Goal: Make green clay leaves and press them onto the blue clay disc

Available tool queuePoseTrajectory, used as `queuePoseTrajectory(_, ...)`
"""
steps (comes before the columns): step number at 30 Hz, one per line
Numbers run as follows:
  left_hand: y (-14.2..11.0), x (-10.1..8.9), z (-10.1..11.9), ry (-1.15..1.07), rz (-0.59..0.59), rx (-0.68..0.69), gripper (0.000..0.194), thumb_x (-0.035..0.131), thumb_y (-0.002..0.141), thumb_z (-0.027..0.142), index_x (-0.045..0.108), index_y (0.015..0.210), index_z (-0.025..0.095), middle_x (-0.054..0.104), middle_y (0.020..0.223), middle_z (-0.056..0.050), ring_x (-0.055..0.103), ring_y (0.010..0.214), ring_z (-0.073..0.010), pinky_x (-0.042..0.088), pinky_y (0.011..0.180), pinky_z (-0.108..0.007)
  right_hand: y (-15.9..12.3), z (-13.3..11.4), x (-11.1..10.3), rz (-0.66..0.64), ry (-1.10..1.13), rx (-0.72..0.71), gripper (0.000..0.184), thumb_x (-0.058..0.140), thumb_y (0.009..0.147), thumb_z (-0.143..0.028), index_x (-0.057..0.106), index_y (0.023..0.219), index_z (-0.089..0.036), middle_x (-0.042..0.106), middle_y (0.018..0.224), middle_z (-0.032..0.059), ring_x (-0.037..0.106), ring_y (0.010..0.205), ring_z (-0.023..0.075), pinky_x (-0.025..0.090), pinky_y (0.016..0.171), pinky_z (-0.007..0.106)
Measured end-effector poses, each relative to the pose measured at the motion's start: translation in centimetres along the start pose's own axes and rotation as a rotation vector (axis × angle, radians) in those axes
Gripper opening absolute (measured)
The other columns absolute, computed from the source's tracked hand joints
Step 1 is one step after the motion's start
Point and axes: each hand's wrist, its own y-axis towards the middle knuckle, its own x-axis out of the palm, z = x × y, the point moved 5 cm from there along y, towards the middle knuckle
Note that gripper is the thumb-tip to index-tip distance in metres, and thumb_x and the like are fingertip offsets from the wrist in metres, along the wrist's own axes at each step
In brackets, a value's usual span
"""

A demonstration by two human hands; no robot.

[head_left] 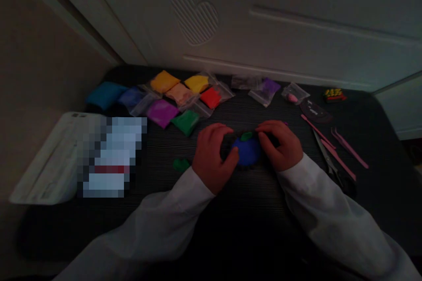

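A round blue clay piece (pixel 246 153) with a dark scalloped border lies in front of me on the black table. On its upper part sits a small green clay piece (pixel 246 136). My left hand (pixel 216 153) curls around the left side, its thumb on the blue edge and its fingers at the far rim. From the right, my right hand (pixel 280 142) pinches the upper right rim with thumb and fingertips. A lump of green clay (pixel 181 165) rests on the table beside my left wrist.
Bags of coloured clay, such as orange (pixel 165 81) and green (pixel 186 122), lie along the back. To the left are a white tray (pixel 49 158) and a blurred-out screen (pixel 115 156). Scissors (pixel 326 153), pink tweezers (pixel 351 148) and pink tools (pixel 339 160) lie right.
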Motion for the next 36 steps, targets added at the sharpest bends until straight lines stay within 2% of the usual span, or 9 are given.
queuePoseTrajectory(4, 0.3, -0.4, -1.5, -0.147, 0.03, -0.143, 0.023, 0.048, 0.075, 0.017, 0.05, 0.098, 0.018, 0.052, 0.099, -0.004, 0.05, 0.085, -0.0146, 0.043, 0.073, -0.029, 0.0, 0.5, -0.2, 0.041, 0.015, 0.054, 0.015, 0.048, 0.075, -0.016, 0.058, 0.086, -0.019, 0.06, 0.087, 0.0064, 0.055, 0.086, 0.0169, 0.044, 0.077, 0.033)
queuePoseTrajectory(6, 0.3, -0.4, -1.8, -0.167, 0.031, -0.167, 0.021, 0.047, 0.075, 0.017, 0.052, 0.096, 0.018, 0.053, 0.097, -0.003, 0.051, 0.08, -0.0135, 0.043, 0.07, -0.028, -0.1, 0.8, -0.3, 0.064, 0.035, 0.086, 0.015, 0.048, 0.075, -0.016, 0.057, 0.086, -0.019, 0.059, 0.087, 0.0057, 0.055, 0.084, 0.0166, 0.044, 0.076, 0.033)
queuePoseTrajectory(12, 0.4, 0.1, -0.6, 0.028, -0.012, -0.004, 0.016, 0.05, 0.074, 0.019, 0.061, 0.085, 0.02, 0.053, 0.096, -0.004, 0.046, 0.097, -0.0181, 0.036, 0.088, -0.036, -0.2, 1.4, -0.2, 0.1, 0.089, 0.139, 0.015, 0.047, 0.076, -0.017, 0.057, 0.086, -0.021, 0.059, 0.087, 0.0044, 0.055, 0.083, 0.0158, 0.045, 0.073, 0.032)
queuePoseTrajectory(21, 0.3, 0.7, 0.2, 0.184, -0.007, 0.088, 0.019, 0.049, 0.074, 0.022, 0.064, 0.086, 0.019, 0.052, 0.1, -0.006, 0.044, 0.099, -0.0213, 0.035, 0.09, -0.04, 0.0, 0.8, 0.0, 0.049, 0.048, 0.05, 0.015, 0.047, 0.074, -0.016, 0.059, 0.084, -0.02, 0.06, 0.086, 0.0054, 0.055, 0.086, 0.0166, 0.044, 0.079, 0.034)
queuePoseTrajectory(36, 0.0, 1.2, 0.7, 0.251, -0.04, 0.16, 0.023, 0.048, 0.075, 0.023, 0.062, 0.091, 0.017, 0.051, 0.104, -0.009, 0.042, 0.102, -0.0228, 0.032, 0.092, -0.041, 0.0, 0.3, 0.4, 0.004, 0.061, 0.015, 0.014, 0.05, 0.073, -0.016, 0.06, 0.083, -0.019, 0.059, 0.087, 0.0063, 0.055, 0.086, 0.0161, 0.046, 0.078, 0.033)
